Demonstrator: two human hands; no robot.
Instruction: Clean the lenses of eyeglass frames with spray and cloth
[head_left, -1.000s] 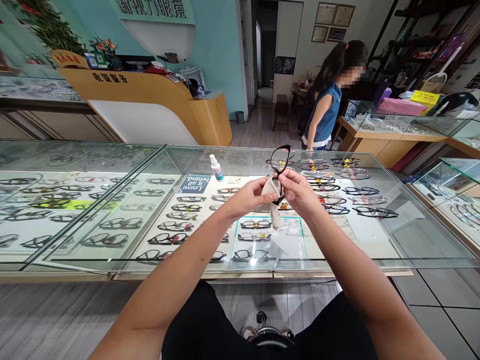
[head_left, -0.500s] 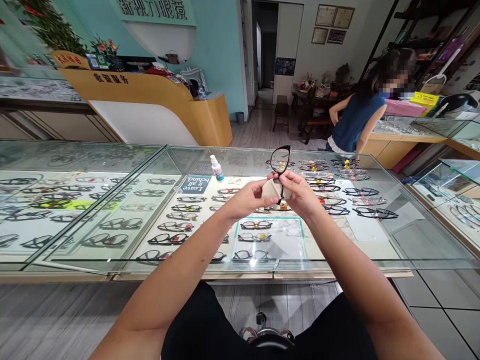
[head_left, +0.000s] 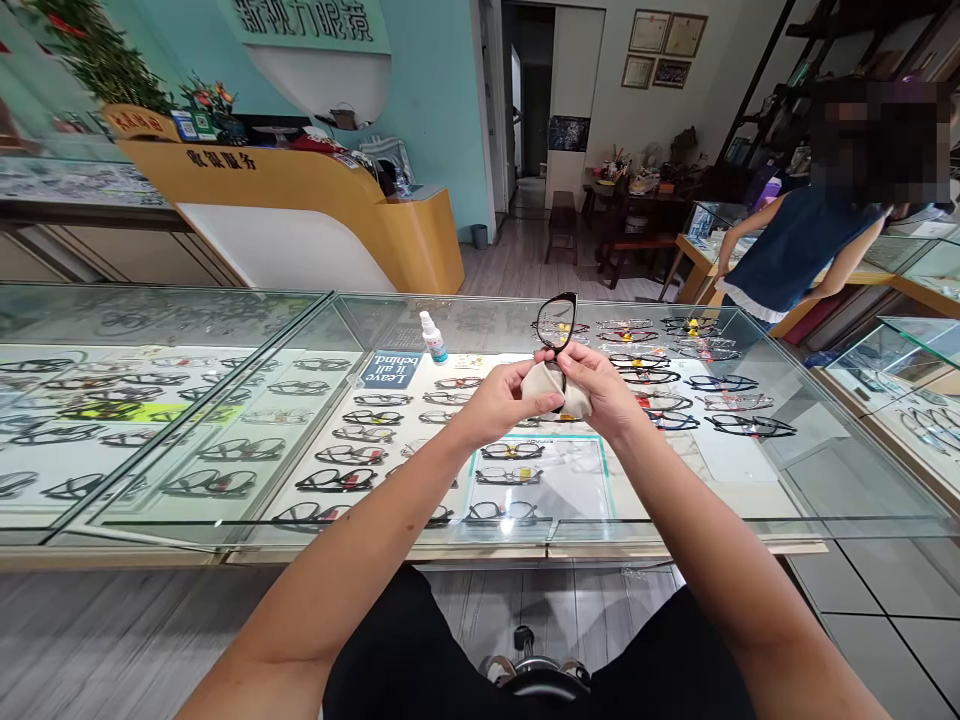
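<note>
Above the glass counter, my two hands meet around a pair of black-framed eyeglasses (head_left: pixel 556 322), turned on end with one lens pointing up. My left hand (head_left: pixel 504 402) pinches a pale cleaning cloth (head_left: pixel 541 384) that is folded around the lower lens. My right hand (head_left: pixel 594 388) grips the frame near its middle, its fingers also against the cloth. The cloth and fingers hide most of the lower lens. On the counter, left of my hands, stands a white spray bottle (head_left: pixel 433 338) with a blue-green label.
Under the glass countertop (head_left: pixel 247 530) lie several rows of eyeglass frames (head_left: pixel 337 480). A dark blue card (head_left: pixel 391 369) lies by the spray bottle. Beyond the counter, a person in a blue sleeveless top (head_left: pixel 802 240) stands at the right. A wooden reception desk (head_left: pixel 420 240) is at the back left.
The cloth has shifted slightly on the lower lens, and the eyeglasses have moved a little to the left. The person at the right has moved further right and nearer, turning away.
</note>
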